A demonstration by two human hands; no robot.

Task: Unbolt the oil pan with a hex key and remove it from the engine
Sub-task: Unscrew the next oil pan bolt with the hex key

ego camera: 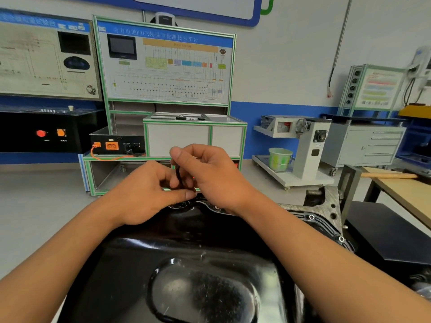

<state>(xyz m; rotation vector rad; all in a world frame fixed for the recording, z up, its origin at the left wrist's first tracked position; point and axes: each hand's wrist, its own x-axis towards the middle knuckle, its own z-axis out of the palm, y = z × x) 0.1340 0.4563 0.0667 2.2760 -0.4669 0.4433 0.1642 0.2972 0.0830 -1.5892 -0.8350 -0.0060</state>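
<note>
The black oil pan [210,264] fills the lower middle of the view, bolted on the upturned engine [326,206]. Two bolts show on its right flange [311,216]. A dark hex key [178,176] stands upright over the pan's far edge. My right hand [210,173] pinches the key's upper part between thumb and fingers. My left hand [149,192] holds the key's lower bend, thumb pointing right. The key's tip and the bolt under it are hidden by my fingers.
A wooden workbench [401,190] with a hammer handle stands at the right, close to the engine stand. Training panels and a white cabinet [193,136] line the far wall. A trolley with a green bucket [279,158] sits at the right rear.
</note>
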